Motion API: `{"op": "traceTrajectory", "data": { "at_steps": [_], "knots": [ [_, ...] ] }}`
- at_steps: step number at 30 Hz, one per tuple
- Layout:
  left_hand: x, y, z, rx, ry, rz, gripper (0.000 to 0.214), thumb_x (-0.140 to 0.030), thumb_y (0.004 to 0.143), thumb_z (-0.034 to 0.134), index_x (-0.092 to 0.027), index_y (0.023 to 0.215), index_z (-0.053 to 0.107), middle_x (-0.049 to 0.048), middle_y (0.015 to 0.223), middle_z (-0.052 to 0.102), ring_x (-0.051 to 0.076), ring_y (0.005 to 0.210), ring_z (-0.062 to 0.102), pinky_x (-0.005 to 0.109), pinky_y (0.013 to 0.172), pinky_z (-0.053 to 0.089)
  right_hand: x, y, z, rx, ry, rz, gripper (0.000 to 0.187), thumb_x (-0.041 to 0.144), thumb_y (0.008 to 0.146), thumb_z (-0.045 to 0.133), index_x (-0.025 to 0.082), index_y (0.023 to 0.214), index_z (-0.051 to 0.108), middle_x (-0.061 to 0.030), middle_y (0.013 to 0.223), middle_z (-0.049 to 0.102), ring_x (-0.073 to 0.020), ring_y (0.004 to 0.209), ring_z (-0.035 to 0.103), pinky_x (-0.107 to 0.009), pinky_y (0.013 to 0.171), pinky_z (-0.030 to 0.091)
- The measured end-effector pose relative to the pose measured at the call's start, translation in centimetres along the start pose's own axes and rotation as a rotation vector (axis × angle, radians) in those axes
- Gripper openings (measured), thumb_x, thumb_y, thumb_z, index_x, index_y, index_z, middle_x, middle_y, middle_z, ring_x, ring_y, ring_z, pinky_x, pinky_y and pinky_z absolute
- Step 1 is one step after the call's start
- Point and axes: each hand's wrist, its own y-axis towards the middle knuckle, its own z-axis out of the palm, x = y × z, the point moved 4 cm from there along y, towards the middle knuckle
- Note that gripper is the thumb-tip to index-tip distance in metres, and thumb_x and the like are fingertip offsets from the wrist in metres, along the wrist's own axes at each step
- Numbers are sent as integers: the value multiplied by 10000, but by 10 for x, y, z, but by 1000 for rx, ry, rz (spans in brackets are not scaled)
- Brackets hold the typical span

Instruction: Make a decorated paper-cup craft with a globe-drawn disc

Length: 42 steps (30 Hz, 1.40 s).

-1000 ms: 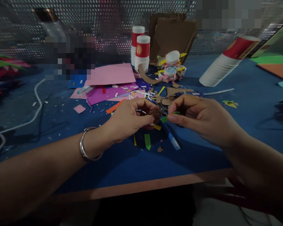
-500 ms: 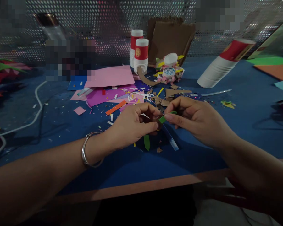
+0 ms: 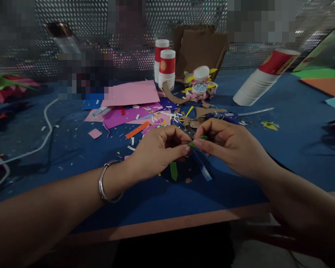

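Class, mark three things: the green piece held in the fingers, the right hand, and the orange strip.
Green piece [image 3: 192, 144], head view: its exposed left end.
Right hand [image 3: 232, 146], head view: its middle.
Orange strip [image 3: 137, 130], head view: middle of its upper face.

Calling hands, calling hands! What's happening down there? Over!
Right hand pinching green strip. Left hand at its near end, grip unclear. Orange strip lying beyond, not between them.

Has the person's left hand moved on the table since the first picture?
Yes. Judged against the green strip lying on the table, the left hand has shifted a little to the right and slightly nearer the front edge.
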Motion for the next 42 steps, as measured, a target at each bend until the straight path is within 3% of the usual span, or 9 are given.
{"op": "traceTrajectory", "data": {
  "at_steps": [8,15,21,28,34,42],
  "knots": [
    [-4,0,-3,-36,129,106,170,-239,808,860,-161,881,728,16,846,743,113,751,668,238,712,531,-4,-1,1,5,99,32,374,520,856,887,211,878,677,-1,814,658,-137,661,570,-293,609,494],
    [-9,-2,-3,-76,202,141,313,-225,825,841,-191,1087,673,17,865,759,157,831,740,254,727,558,-6,-2,3,23,103,8,364,520,856,891,212,942,717,-50,948,732,-189,813,683,-327,724,603],
    [-13,-3,-3,-100,173,158,361,-241,789,906,-195,1048,658,9,866,761,150,831,746,233,697,542,-5,-3,3,-4,110,-46,363,539,867,882,223,932,715,-61,982,749,-202,848,715,-336,742,631],
    [-9,-1,-6,-171,91,168,355,-263,750,953,-183,966,683,7,847,771,141,790,744,230,693,565,-5,-3,1,-71,77,-66,368,561,848,891,244,915,716,-58,963,749,-216,845,719,-344,708,632],
    [-7,0,-5,-169,-27,163,358,-252,709,994,-163,918,718,0,855,775,121,790,737,233,779,606,-4,-3,4,-12,167,4,357,537,859,897,235,863,708,-46,915,751,-207,827,728,-341,754,634],
    [-8,-1,-6,-143,45,162,335,-302,707,994,-172,859,725,-5,812,740,121,749,683,237,717,560,-3,-2,2,3,71,1,454,654,880,834,233,776,698,-37,806,704,-195,729,656,-331,652,553]
  ]
}}
